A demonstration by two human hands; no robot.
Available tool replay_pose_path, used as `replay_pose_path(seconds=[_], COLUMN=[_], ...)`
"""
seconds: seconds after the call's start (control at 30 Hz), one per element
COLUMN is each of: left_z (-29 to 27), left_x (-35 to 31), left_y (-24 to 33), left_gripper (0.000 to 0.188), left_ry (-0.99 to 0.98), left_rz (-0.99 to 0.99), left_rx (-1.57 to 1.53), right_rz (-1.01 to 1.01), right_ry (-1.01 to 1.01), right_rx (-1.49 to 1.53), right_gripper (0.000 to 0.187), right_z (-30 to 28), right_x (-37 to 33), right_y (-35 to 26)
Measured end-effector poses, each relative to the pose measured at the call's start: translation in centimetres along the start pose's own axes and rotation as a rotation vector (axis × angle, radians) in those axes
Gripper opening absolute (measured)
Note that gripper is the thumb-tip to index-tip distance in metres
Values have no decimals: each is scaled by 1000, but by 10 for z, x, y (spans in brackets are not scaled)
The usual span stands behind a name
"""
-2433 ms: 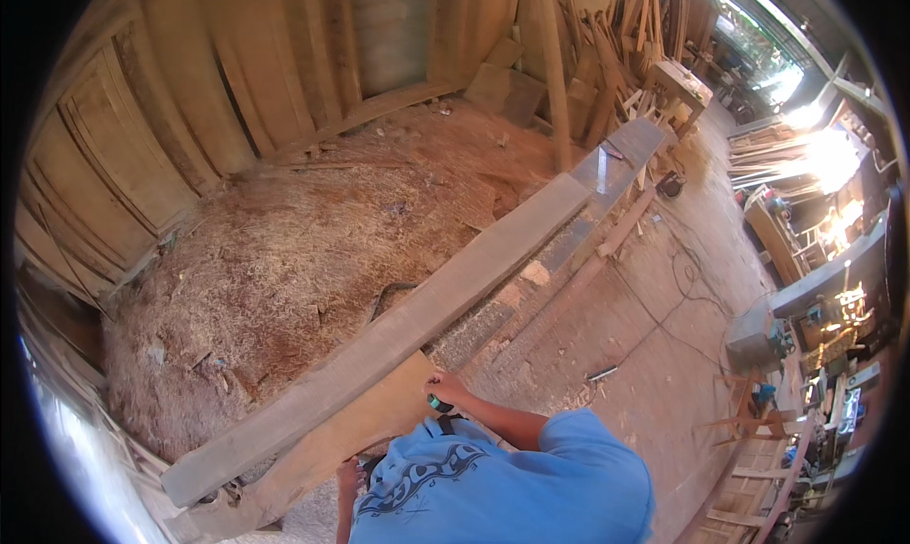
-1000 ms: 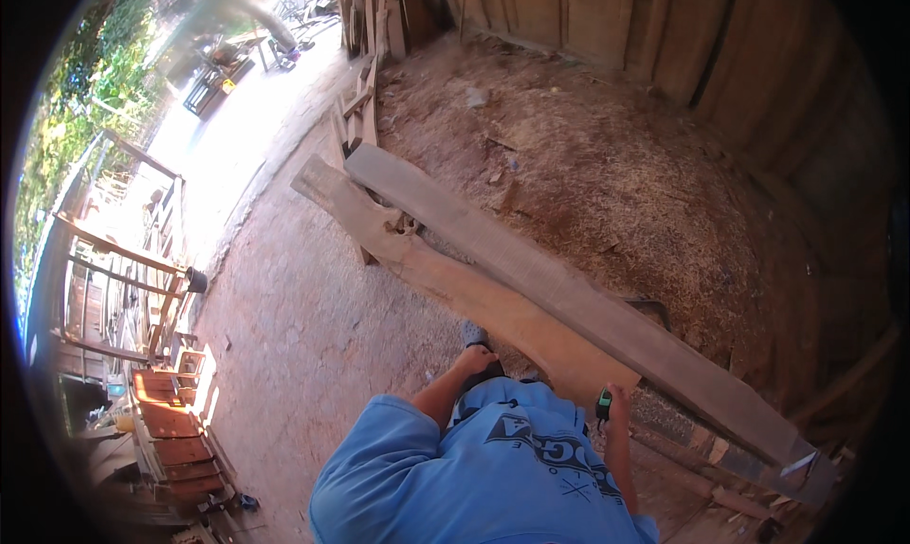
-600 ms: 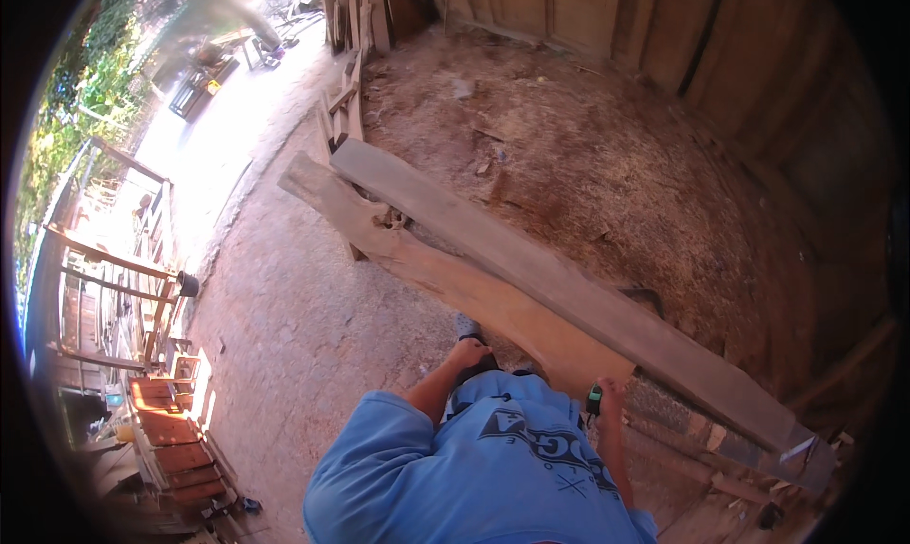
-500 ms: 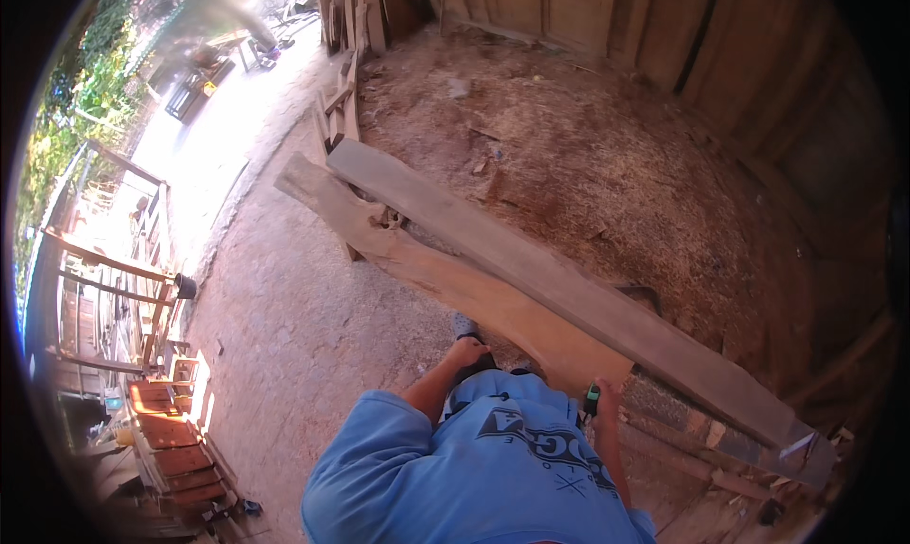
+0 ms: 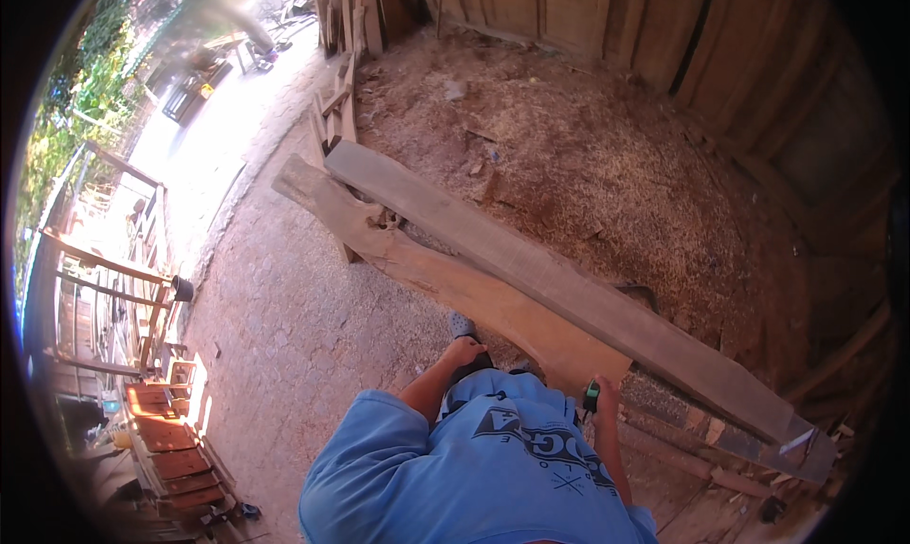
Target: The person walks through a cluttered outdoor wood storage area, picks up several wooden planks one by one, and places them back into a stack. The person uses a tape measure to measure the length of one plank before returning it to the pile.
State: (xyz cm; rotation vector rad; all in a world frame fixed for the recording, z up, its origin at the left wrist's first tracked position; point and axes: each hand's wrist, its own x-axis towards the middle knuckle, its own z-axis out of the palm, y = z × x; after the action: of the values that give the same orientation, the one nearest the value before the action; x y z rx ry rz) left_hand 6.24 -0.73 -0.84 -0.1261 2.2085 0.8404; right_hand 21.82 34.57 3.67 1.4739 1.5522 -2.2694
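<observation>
Straight beam: a long grey-brown timber [image 5: 550, 274] is laid slantwise, its upper end at the left and its lower end at the right; the other places are given from it.

Wavy board: on the near side of the beam, a wide board [image 5: 531, 324] is laid alongside, reaching slightly past the beam's left end and stopping well short of its right end.

Board colour: a warm orange-tan is shown over the middle and right, faded to a dull grey-brown toward the left end.

Board outline: the near edge is bowed in long, uneven curves; the right end is cut off fairly straight.

Knotty hollow: near the beam's left end, the board's far edge is broken by a dark, ragged hollow [image 5: 384, 219].

Right hand: just beside the board's right end, on the near side of the beam, a small green-and-black tool [image 5: 592, 395] is gripped in the curled fingers of the right hand [image 5: 607, 394].

Left hand: the left hand [image 5: 464, 352] is placed nearer the body than the board, beside dark clothing; whether anything is held by its fingers cannot be told.

Shavings: beyond the beam, the ground is covered with reddish-brown shavings [image 5: 616, 184].
</observation>
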Motion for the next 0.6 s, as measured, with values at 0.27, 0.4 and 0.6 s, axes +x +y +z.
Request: replay_pose_path(seconds=[0.27, 0.4, 0.6], left_z=[4, 4, 9], left_x=[2, 4, 10], left_y=[-6, -8, -10], left_gripper=[50, 51, 50], left_ry=[11, -4, -23], left_rz=[-16, -11, -5], left_rx=[-35, -33, 20], right_rz=[-27, -70, 0], right_ry=[20, -18, -13], right_rx=[-12, -24, 89], right_gripper=[18, 19, 17], right_z=[7, 5, 3], right_x=[-1, 4, -5], right_y=[-3, 1, -9])
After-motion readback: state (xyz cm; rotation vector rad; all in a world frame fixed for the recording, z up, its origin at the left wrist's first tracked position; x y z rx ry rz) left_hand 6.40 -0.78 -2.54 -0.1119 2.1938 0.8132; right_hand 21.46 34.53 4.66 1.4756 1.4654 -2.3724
